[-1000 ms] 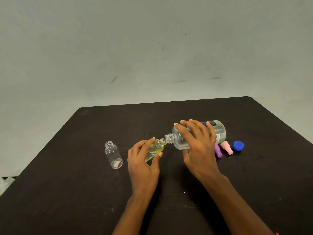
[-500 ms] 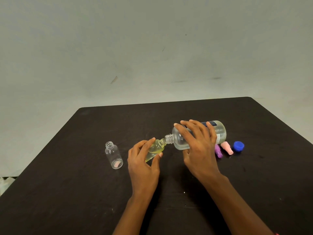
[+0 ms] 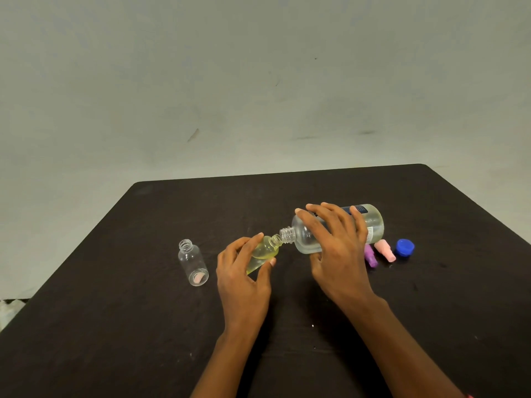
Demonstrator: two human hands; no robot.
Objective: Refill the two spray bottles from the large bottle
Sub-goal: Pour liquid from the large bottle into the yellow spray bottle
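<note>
Large bottle (image 3: 303,239), gripped by right hand (image 3: 337,254), meets spray bottle (image 3: 264,249) gripped by left hand (image 3: 244,278), over open table (image 3: 287,196).

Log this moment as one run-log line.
pouring | left hand holds small bottle | right hand tips large bottle | other bottle unfilled

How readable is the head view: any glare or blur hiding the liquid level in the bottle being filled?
Head view: soft, even light, no glare or blur. Yellow liquid shows clearly in the small bottle, though the left hand covers its base. The large bottle in the right hand is sharp. Shadows vanish on the table.
</note>
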